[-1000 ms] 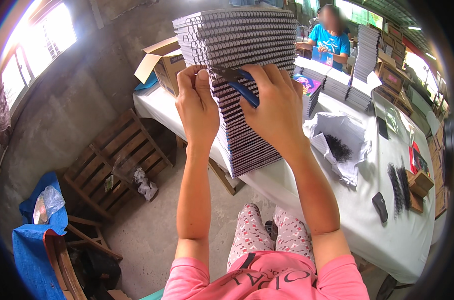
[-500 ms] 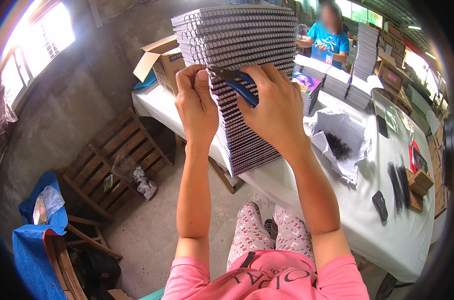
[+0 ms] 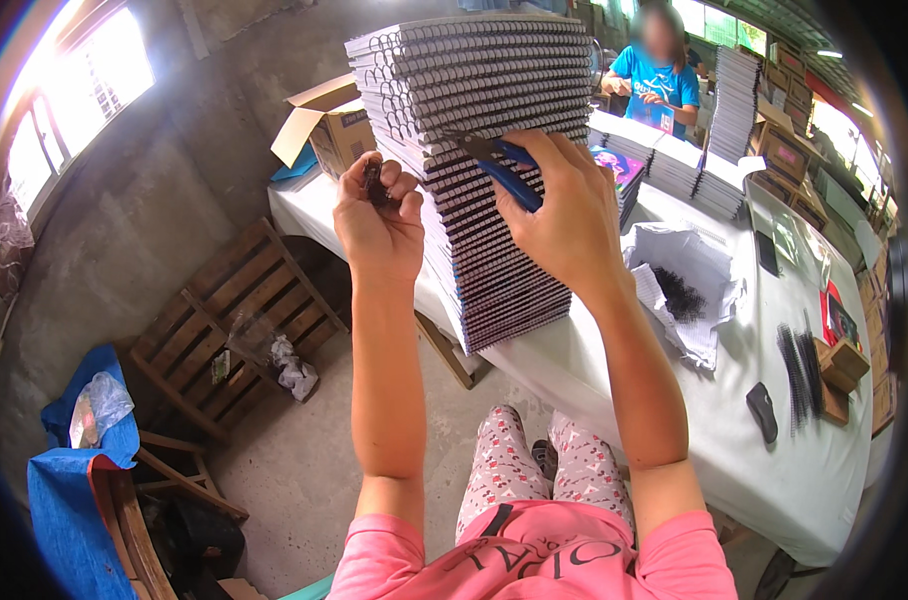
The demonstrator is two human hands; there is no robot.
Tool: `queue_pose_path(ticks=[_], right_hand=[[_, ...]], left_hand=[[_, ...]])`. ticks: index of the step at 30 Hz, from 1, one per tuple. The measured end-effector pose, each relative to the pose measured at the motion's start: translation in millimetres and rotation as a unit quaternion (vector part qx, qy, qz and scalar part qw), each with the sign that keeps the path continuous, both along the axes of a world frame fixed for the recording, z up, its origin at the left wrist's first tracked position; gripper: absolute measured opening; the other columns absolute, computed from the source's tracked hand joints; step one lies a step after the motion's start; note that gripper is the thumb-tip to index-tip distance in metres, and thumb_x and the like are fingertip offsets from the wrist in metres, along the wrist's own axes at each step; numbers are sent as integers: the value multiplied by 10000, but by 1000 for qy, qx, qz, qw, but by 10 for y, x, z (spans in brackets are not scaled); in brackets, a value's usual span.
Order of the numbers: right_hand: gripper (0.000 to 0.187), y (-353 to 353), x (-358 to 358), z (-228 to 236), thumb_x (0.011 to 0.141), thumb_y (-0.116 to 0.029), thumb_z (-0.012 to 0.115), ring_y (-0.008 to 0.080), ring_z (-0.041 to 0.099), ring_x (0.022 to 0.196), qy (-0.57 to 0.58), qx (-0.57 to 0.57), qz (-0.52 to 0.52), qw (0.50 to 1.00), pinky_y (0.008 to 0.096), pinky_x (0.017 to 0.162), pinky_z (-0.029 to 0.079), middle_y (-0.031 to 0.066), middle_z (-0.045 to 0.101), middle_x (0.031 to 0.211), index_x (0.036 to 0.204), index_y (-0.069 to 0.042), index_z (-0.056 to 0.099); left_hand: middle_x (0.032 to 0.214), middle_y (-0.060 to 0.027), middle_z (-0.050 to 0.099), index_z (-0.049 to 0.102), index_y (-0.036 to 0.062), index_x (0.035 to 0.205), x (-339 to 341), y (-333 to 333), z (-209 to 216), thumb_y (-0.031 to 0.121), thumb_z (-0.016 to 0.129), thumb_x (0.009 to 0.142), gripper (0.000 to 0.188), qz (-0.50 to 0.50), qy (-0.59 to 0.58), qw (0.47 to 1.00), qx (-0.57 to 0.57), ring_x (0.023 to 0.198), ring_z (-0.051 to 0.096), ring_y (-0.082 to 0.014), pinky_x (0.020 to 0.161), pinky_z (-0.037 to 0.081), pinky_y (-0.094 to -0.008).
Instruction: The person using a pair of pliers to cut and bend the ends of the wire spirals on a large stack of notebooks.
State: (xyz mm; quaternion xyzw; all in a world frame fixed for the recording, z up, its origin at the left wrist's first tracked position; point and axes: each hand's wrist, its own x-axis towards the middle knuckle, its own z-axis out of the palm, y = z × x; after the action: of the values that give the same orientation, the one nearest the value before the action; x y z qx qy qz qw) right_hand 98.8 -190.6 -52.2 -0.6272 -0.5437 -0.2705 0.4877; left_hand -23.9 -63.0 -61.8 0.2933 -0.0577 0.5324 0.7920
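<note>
A tall stack of coil-bound notebooks (image 3: 514, 235) rises in front of me, black coil edges facing my way. My right hand (image 3: 571, 205) is wrapped round blue-handled cutting pliers (image 3: 514, 182), whose dark jaws lie close to the coils in the upper half of the stack. Left of the stack, my left hand (image 3: 379, 220) is raised with curled fingers. In it sits a small bunch of black coil offcuts (image 3: 376, 185), partly hidden by the fingers.
A white bag (image 3: 699, 335) holding black coil scraps lies on the white-covered table (image 3: 674, 430), near loose black coils (image 3: 799, 375) and wooden blocks (image 3: 842, 368). An open carton (image 3: 339, 135) stands behind left. Across the table, a person in blue (image 3: 659, 75) works by more notebook stacks.
My left hand has drawn away from the coils, down and left, and turned to show the black bits in it. The pliers have shifted slightly right.
</note>
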Motion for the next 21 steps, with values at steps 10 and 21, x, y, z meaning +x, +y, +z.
queue_pose_path(ticks=[10,21], right_hand=[[368,47,-136,79,667,-179,704,262,563,907,-92,16,-90,992,433,784,405,77,589,911,1012,-111,596],[334,85,-138,126,662,-132,677,304,627,820,-48,-37,-58,996,433,701,484,107,617,860,981,-75,597]], left_hand=[[862,-44,547,596,-16,1041,-16,-141,200,277,523,939,318,101,89,986,102,651,519,-94,521,441,-202],[698,-34,556,575,-21,948,220,-292,165,328,566,915,350,441,257,824,245,497,458,-53,460,372,-208]])
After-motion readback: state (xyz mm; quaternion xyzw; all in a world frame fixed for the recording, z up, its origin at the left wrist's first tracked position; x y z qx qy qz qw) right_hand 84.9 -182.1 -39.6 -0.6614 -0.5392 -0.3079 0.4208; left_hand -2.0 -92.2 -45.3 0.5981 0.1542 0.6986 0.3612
